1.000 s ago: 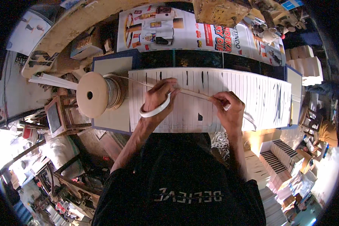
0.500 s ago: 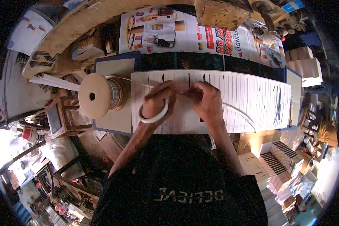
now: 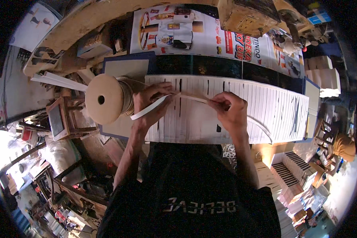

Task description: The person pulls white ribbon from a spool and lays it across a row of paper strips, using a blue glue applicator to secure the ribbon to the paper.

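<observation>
My left hand [image 3: 150,104] and my right hand [image 3: 231,111] are a little apart, each with its fingertips closed on a narrow pale strip [image 3: 192,97] stretched between them. A white loose end [image 3: 151,108] lies across my left hand and points toward the lower left. Beyond my right wrist, a curved white strip [image 3: 261,127] bends down to the near edge. Beneath both hands lies a long row of white strip-like edges [image 3: 265,103] with dark gaps. Left of it sits a big tan spool [image 3: 103,98] wound with thin cord, whose end runs toward my left hand.
Grey boards with dark blue edges [image 3: 127,67] show under the white row. Behind stand a printed banner sheet [image 3: 166,33] and a worn wooden block [image 3: 248,18]. A wooden stool [image 3: 67,119] is at left. Stacked bundles [image 3: 293,170] stand at lower right, white stacks [image 3: 323,73] at far right.
My hands have moved apart, the left one leftward and the right one rightward, with the strip now drawn out between them. The white loop around my left hand has become a straighter end.
</observation>
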The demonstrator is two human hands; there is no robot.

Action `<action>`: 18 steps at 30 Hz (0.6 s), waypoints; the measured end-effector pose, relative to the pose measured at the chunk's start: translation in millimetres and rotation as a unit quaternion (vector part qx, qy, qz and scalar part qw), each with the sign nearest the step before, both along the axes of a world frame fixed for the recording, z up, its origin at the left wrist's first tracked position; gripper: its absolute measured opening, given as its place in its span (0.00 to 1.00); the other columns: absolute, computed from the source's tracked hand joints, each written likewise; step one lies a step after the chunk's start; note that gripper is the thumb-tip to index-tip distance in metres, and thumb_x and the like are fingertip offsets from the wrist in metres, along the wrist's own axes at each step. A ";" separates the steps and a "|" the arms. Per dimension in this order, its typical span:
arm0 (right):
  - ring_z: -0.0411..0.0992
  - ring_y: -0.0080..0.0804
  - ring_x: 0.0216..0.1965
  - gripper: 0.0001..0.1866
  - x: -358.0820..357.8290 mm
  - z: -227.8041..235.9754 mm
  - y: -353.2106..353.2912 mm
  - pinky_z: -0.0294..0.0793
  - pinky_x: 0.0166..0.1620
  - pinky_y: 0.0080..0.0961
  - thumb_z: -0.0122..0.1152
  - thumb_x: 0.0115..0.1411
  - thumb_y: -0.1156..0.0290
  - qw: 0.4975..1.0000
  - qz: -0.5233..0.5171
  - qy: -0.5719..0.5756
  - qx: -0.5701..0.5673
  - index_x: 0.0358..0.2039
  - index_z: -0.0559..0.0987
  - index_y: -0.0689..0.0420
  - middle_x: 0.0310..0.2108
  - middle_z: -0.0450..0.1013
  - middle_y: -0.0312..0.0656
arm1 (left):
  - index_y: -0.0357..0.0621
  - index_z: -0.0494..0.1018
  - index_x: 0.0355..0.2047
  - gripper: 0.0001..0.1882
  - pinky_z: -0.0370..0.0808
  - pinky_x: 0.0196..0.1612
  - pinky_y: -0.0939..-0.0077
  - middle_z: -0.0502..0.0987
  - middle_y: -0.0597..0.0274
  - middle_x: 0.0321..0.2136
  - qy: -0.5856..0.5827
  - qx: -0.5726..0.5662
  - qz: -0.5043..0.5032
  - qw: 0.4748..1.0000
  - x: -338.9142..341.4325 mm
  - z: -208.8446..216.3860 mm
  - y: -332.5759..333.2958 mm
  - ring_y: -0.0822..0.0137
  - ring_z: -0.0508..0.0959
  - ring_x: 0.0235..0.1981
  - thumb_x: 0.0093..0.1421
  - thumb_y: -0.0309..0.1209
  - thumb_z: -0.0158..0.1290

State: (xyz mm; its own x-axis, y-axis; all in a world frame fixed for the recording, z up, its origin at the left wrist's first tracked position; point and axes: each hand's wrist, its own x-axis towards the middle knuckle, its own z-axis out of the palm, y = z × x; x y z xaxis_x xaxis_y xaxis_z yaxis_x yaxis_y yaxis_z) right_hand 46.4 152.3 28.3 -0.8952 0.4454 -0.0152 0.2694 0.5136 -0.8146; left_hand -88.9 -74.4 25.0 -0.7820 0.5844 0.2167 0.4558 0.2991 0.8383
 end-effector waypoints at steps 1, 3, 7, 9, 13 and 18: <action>0.77 0.20 0.24 0.07 -0.3 1.6 -0.3 0.75 0.30 0.18 0.75 0.53 0.75 1.000 -0.001 -0.001 0.000 0.29 0.83 0.60 0.24 0.80 0.39 | 0.35 0.80 0.33 0.07 0.84 0.43 0.71 0.84 0.50 0.42 -0.009 0.004 0.003 1.000 1.5 3.1 1.6 0.62 0.85 0.44 0.53 0.21 0.65; 0.77 0.20 0.25 0.07 -1.4 7.0 -2.6 0.74 0.30 0.19 0.75 0.52 0.75 1.000 -0.002 -0.012 -0.022 0.29 0.83 0.59 0.23 0.80 0.38 | 0.35 0.79 0.30 0.05 0.84 0.43 0.71 0.84 0.50 0.41 -0.018 0.006 0.007 1.000 3.5 4.5 2.3 0.61 0.85 0.44 0.53 0.20 0.64; 0.77 0.21 0.25 0.07 -1.5 7.3 -0.4 0.74 0.30 0.19 0.76 0.52 0.75 0.999 0.000 -0.010 -0.049 0.29 0.84 0.59 0.24 0.80 0.38 | 0.35 0.77 0.28 0.06 0.83 0.42 0.69 0.84 0.49 0.40 0.016 -0.007 0.018 1.000 3.4 -2.1 3.9 0.57 0.85 0.42 0.53 0.21 0.64; 0.78 0.21 0.26 0.07 -4.2 13.4 0.1 0.75 0.32 0.18 0.76 0.51 0.75 0.998 0.007 -0.026 -0.048 0.30 0.85 0.59 0.24 0.81 0.38 | 0.35 0.77 0.27 0.06 0.82 0.41 0.68 0.83 0.50 0.40 0.008 -0.017 0.024 1.000 2.7 1.0 4.3 0.57 0.85 0.41 0.54 0.21 0.64; 0.78 0.21 0.26 0.07 -3.1 10.6 2.3 0.76 0.32 0.18 0.76 0.52 0.74 0.998 0.001 -0.042 -0.047 0.30 0.85 0.59 0.25 0.81 0.39 | 0.35 0.77 0.28 0.06 0.82 0.39 0.69 0.84 0.51 0.39 0.019 -0.044 0.025 0.999 3.9 4.5 6.3 0.58 0.85 0.39 0.54 0.22 0.64; 0.82 0.31 0.28 0.08 -3.6 11.6 5.3 0.80 0.36 0.27 0.76 0.51 0.71 0.996 -0.002 -0.069 -0.050 0.30 0.86 0.58 0.28 0.83 0.43 | 0.35 0.77 0.26 0.07 0.82 0.37 0.70 0.84 0.51 0.39 0.015 -0.071 0.017 0.997 2.7 11.2 8.6 0.59 0.86 0.37 0.55 0.23 0.65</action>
State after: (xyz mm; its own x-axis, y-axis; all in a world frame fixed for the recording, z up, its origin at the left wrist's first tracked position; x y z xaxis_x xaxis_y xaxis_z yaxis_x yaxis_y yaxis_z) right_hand 42.8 157.7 39.9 -0.8799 0.4382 -0.1836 0.3847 0.4304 -0.8166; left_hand -86.2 -65.9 36.2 -0.7961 0.5846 0.1563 0.4673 0.4297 0.7727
